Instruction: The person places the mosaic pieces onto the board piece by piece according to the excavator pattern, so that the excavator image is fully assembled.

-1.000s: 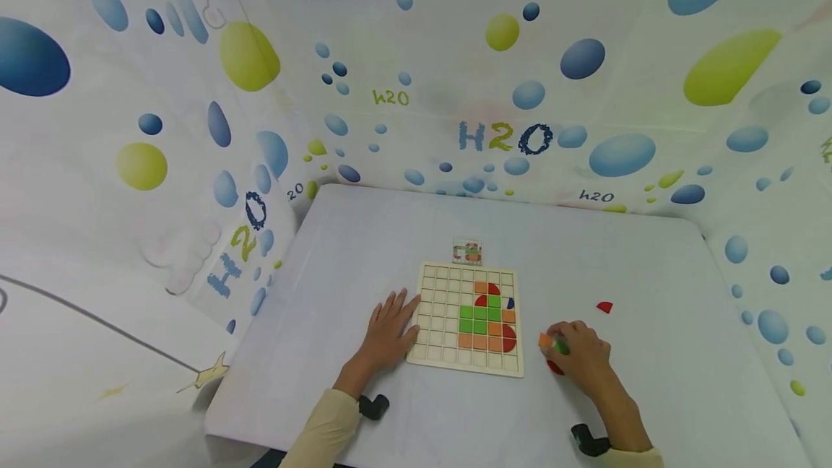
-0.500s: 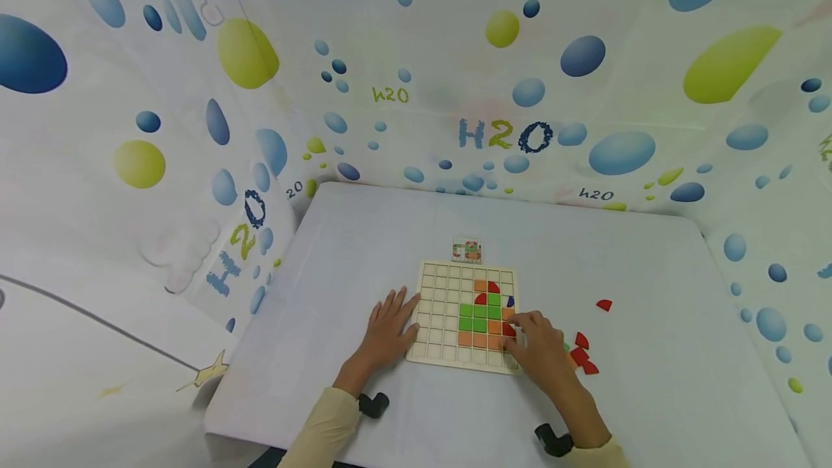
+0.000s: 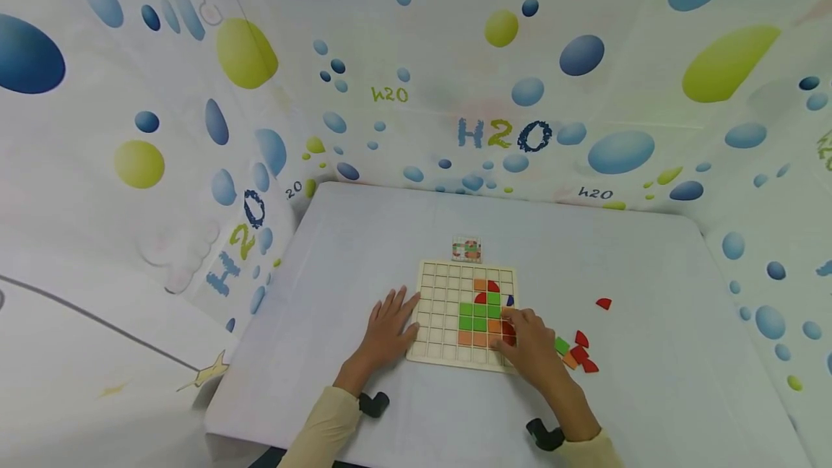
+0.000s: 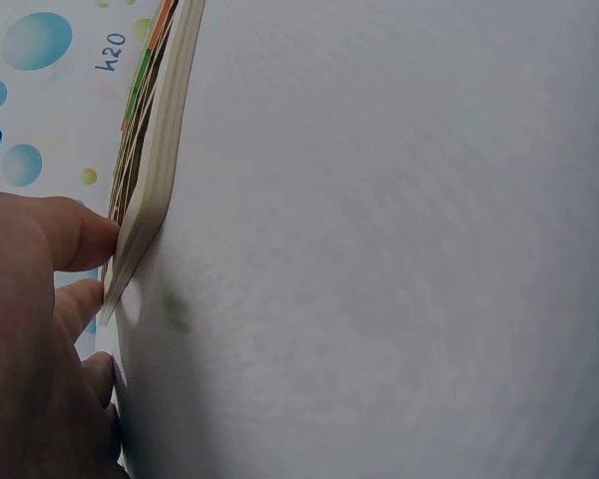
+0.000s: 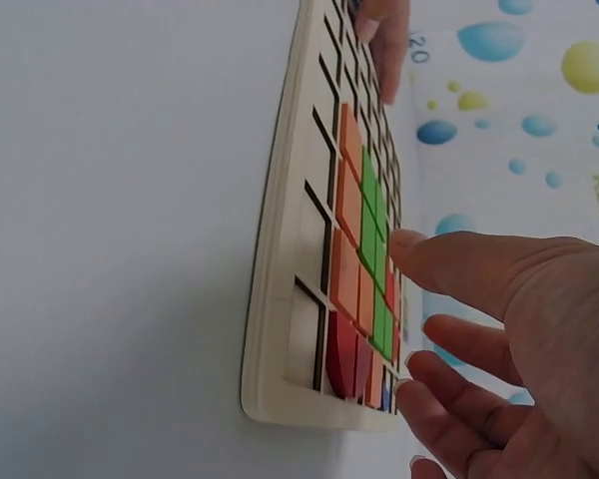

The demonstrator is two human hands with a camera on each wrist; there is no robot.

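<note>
The pale wooden grid board (image 3: 432, 313) lies on the table, with green squares (image 3: 479, 324), orange squares (image 3: 465, 338), red quarter-rounds (image 3: 492, 286) and a small dark blue piece (image 3: 510, 300) in its right half. At its left edge my left hand (image 3: 388, 336) rests with fingers spread; the thumb (image 4: 80, 235) touches the rim. My right hand (image 3: 534, 352) hovers over the lower right of the board. Its thumb (image 5: 449, 261) and fingers are parted and bent a little, and I see no piece between them. This hand partly covers the red pieces (image 5: 344, 354) there.
Right of the board lie a loose green piece (image 3: 562, 346), an orange piece (image 3: 570, 360) and several red pieces (image 3: 579, 354). Another red quarter-round (image 3: 604, 303) lies farther off. A small pattern card (image 3: 466, 249) sits behind the board. A patterned curtain (image 3: 442, 56) stands behind the table.
My right hand has moved left from the loose pieces to above the board. The orange and green pieces it was handling now lie on the table. The left hand has stayed in place.
</note>
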